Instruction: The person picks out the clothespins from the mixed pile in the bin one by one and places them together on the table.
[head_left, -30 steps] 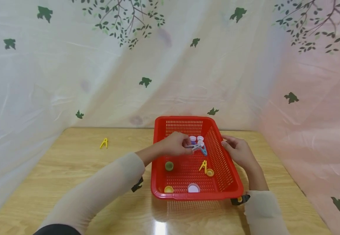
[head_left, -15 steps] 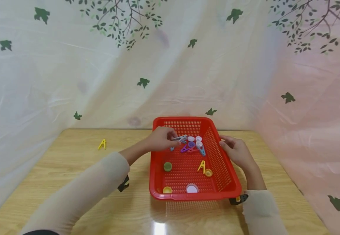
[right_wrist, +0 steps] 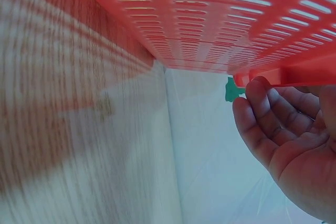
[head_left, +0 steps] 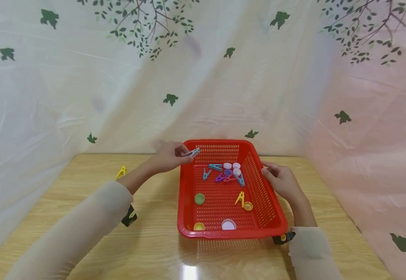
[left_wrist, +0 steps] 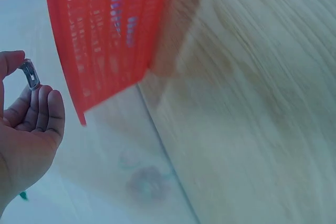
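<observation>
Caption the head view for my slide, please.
Left grip pinches a grey plastic clothespin near the far-left corner of a red perforated plastic basket; right grip holds its right rim.

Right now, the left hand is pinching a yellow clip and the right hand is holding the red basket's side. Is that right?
Almost! The clip pinched in the left hand is grey, not yellow; the head view shows it. And yes, the right hand is holding the side of the red basket.

And catching only part of the yellow clothespin [head_left: 121, 171] behind the left forearm [head_left: 139, 177]; getting the basket [left_wrist: 110, 51] cropped along the top in both wrist views, just purple blurs [left_wrist: 116, 9] through its wall!
</observation>
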`<state>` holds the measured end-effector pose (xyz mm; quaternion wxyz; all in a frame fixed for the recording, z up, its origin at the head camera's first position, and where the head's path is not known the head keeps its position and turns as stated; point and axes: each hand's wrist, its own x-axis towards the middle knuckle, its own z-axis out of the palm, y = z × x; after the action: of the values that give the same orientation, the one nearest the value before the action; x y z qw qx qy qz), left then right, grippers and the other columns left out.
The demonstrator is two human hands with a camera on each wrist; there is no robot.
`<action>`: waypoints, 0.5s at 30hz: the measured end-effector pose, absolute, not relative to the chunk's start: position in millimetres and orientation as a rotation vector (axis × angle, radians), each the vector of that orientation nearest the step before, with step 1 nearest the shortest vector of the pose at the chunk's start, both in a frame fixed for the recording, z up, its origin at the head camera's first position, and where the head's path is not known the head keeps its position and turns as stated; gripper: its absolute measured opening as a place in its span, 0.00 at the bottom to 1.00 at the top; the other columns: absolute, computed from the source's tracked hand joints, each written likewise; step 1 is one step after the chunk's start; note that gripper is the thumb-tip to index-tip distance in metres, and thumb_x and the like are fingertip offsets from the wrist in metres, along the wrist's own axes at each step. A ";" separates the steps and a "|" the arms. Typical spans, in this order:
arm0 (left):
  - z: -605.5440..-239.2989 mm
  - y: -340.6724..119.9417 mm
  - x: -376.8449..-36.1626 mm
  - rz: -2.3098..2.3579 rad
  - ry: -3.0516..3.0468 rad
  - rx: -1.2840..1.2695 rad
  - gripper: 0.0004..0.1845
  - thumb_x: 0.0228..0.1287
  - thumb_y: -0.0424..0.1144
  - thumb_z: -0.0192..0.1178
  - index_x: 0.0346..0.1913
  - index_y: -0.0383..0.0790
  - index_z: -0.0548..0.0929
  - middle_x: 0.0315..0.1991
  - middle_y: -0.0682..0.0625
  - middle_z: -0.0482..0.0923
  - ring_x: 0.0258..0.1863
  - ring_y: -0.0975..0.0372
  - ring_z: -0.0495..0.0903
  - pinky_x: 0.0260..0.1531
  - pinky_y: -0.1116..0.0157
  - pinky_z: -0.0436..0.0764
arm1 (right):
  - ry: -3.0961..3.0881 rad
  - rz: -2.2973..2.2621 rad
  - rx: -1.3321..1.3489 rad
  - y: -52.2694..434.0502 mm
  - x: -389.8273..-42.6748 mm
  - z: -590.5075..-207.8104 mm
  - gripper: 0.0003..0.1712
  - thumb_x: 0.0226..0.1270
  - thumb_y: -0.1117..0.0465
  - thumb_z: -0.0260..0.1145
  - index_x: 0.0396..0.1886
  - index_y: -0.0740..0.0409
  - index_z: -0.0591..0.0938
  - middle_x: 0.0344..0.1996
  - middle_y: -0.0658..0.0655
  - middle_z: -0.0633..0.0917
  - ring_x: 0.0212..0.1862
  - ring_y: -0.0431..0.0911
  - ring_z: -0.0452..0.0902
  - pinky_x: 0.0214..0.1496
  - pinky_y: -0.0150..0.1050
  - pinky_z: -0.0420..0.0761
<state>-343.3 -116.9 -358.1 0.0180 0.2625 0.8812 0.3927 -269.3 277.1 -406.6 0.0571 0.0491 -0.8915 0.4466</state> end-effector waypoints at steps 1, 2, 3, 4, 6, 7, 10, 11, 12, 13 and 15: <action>-358.9 -122.1 -343.0 1.229 2.746 0.808 0.13 0.67 0.45 0.68 0.43 0.39 0.83 0.34 0.49 0.83 0.32 0.57 0.77 0.31 0.63 0.78 | -2.704 1.355 0.149 276.8 -269.5 -406.9 0.27 0.80 0.54 0.60 0.72 0.62 0.73 0.47 0.67 0.86 0.38 0.51 0.85 0.38 0.42 0.88; -359.9 -127.4 -342.4 1.239 2.753 0.797 0.13 0.67 0.45 0.68 0.43 0.38 0.84 0.34 0.49 0.83 0.32 0.57 0.77 0.31 0.63 0.78 | -2.705 1.351 0.153 276.4 -269.6 -406.9 0.27 0.80 0.54 0.59 0.72 0.62 0.73 0.47 0.67 0.86 0.38 0.51 0.85 0.38 0.42 0.88; -361.3 -133.1 -341.4 1.254 2.759 0.779 0.12 0.67 0.45 0.68 0.43 0.38 0.84 0.34 0.48 0.83 0.32 0.57 0.77 0.31 0.63 0.78 | -2.702 1.351 0.155 275.8 -269.6 -407.0 0.27 0.80 0.54 0.60 0.72 0.62 0.74 0.47 0.67 0.86 0.37 0.51 0.85 0.38 0.42 0.88; -363.4 -139.1 -340.8 1.261 2.770 0.764 0.12 0.67 0.45 0.68 0.43 0.38 0.84 0.35 0.48 0.82 0.33 0.57 0.77 0.32 0.63 0.78 | -2.701 1.349 0.156 275.1 -269.7 -407.0 0.27 0.80 0.54 0.60 0.72 0.61 0.74 0.47 0.67 0.86 0.37 0.51 0.85 0.38 0.42 0.88; -368.1 -151.0 -340.4 1.275 2.790 0.726 0.13 0.67 0.45 0.69 0.43 0.39 0.83 0.37 0.48 0.82 0.33 0.56 0.77 0.32 0.62 0.78 | -2.699 1.347 0.162 274.2 -269.5 -406.7 0.27 0.80 0.54 0.60 0.72 0.62 0.74 0.47 0.67 0.86 0.38 0.50 0.85 0.38 0.42 0.88; -369.9 -156.7 -339.8 1.277 2.798 0.704 0.13 0.67 0.45 0.69 0.43 0.38 0.83 0.37 0.47 0.82 0.34 0.56 0.78 0.33 0.62 0.79 | -2.698 1.347 0.161 274.0 -269.4 -406.7 0.27 0.80 0.54 0.60 0.72 0.61 0.74 0.47 0.67 0.86 0.38 0.50 0.85 0.38 0.42 0.88; -376.9 -174.5 -340.1 1.256 2.836 0.650 0.15 0.67 0.46 0.69 0.44 0.37 0.83 0.38 0.46 0.82 0.34 0.56 0.78 0.33 0.63 0.79 | -2.696 1.349 0.159 274.0 -268.7 -406.0 0.27 0.80 0.54 0.59 0.72 0.61 0.74 0.47 0.66 0.86 0.38 0.50 0.86 0.38 0.42 0.88; -379.1 -180.3 -340.4 1.245 2.849 0.634 0.16 0.67 0.47 0.69 0.45 0.36 0.83 0.38 0.46 0.83 0.34 0.56 0.79 0.33 0.63 0.79 | -2.695 1.350 0.157 274.3 -268.5 -405.8 0.27 0.80 0.54 0.59 0.72 0.61 0.74 0.47 0.66 0.86 0.38 0.50 0.85 0.38 0.42 0.88; -381.2 -186.3 -340.5 1.228 2.861 0.613 0.17 0.68 0.47 0.69 0.45 0.36 0.83 0.37 0.46 0.83 0.34 0.56 0.79 0.32 0.64 0.79 | -2.694 1.349 0.161 274.7 -268.3 -405.7 0.27 0.80 0.54 0.59 0.72 0.61 0.74 0.47 0.66 0.86 0.38 0.50 0.85 0.38 0.42 0.88; -383.6 -192.5 -340.8 1.211 2.874 0.594 0.17 0.68 0.48 0.68 0.46 0.35 0.83 0.37 0.46 0.83 0.34 0.57 0.79 0.32 0.64 0.79 | -2.693 1.351 0.159 275.2 -268.2 -406.0 0.27 0.80 0.54 0.59 0.72 0.61 0.74 0.47 0.66 0.86 0.38 0.50 0.85 0.39 0.42 0.88; -389.1 -205.6 -341.8 1.172 2.906 0.567 0.18 0.68 0.48 0.68 0.46 0.35 0.83 0.38 0.46 0.83 0.34 0.57 0.78 0.31 0.64 0.78 | -2.692 1.351 0.153 276.4 -267.7 -406.6 0.27 0.80 0.54 0.59 0.72 0.61 0.74 0.47 0.66 0.86 0.38 0.51 0.85 0.39 0.42 0.88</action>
<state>-341.8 -205.6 -389.1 -0.0213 0.1781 0.9124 0.3680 -267.7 276.4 -406.6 0.0628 0.0507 -0.8909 0.4471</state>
